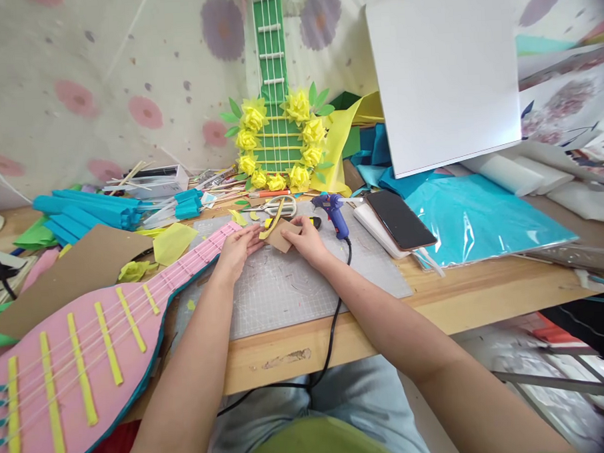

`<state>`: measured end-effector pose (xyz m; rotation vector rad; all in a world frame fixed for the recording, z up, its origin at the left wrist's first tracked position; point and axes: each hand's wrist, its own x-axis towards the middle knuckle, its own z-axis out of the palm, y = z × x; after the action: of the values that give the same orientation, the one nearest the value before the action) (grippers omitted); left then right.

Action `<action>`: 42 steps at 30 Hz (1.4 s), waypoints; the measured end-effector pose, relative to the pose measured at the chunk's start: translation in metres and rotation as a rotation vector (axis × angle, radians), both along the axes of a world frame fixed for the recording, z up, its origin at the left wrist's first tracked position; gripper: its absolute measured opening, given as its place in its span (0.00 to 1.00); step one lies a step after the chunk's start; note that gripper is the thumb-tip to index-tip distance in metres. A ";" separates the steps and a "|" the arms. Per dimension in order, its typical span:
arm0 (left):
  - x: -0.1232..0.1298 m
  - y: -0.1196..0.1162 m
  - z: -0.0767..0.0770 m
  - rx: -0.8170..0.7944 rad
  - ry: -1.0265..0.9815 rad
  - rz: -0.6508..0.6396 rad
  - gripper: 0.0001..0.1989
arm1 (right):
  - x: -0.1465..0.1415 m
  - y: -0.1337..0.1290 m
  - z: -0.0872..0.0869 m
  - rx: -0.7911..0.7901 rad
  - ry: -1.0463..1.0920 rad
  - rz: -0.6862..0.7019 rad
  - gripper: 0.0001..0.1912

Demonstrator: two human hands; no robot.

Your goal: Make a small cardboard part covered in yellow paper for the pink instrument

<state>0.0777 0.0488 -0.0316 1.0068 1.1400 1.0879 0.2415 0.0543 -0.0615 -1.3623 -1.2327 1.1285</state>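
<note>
A small piece of brown cardboard is pinched in my right hand, above the grey cutting mat. A curled yellow strip touches the cardboard's upper left side. Just left of the strip is my left hand, its fingers stretched toward the strip and cardboard; the fingertips are too small to show a grip. Behind the hands lie scissors and a yellow-black cutter. A blue glue gun rests right of my right hand.
A pink guitar shape covers the left side. A green guitar shape with yellow flowers stands behind. To the right are a phone, blue sheets and a white board. The glue gun's black cord hangs over the table edge.
</note>
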 end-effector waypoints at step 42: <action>0.009 0.001 -0.017 0.120 -0.041 -0.385 0.15 | -0.003 -0.004 0.014 -0.114 0.231 0.088 0.09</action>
<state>0.0864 0.0497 -0.0485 1.2329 0.8110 0.8687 0.2388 0.0507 -0.0476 -1.2308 -1.0820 1.3947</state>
